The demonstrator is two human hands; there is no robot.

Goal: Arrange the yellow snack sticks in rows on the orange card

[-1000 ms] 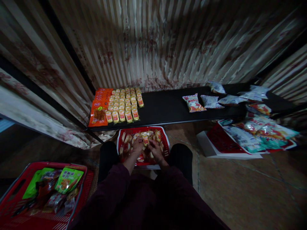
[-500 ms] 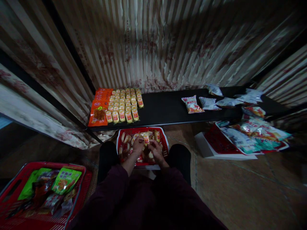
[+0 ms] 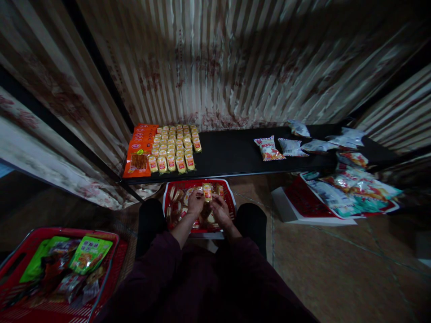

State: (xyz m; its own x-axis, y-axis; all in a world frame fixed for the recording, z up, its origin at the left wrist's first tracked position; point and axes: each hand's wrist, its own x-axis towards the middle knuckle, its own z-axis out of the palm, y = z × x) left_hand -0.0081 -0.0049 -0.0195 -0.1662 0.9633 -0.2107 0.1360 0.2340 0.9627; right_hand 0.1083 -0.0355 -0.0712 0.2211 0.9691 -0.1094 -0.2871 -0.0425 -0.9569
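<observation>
Left hand [image 3: 195, 203] and right hand [image 3: 221, 212], grip pinching a yellow packet [image 3: 207, 192] over the middle basket [image 3: 230, 198], have edged it nearer the shelf [image 3: 226, 152] — seemingly singled out.

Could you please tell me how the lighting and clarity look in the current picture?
Head view: dim, with shadow high on the curtain; head view: glare on the bags in the right basket; head view: the left basket looks stretched, and print on the yellow packet between left hand and right hand is too small to read.
</observation>
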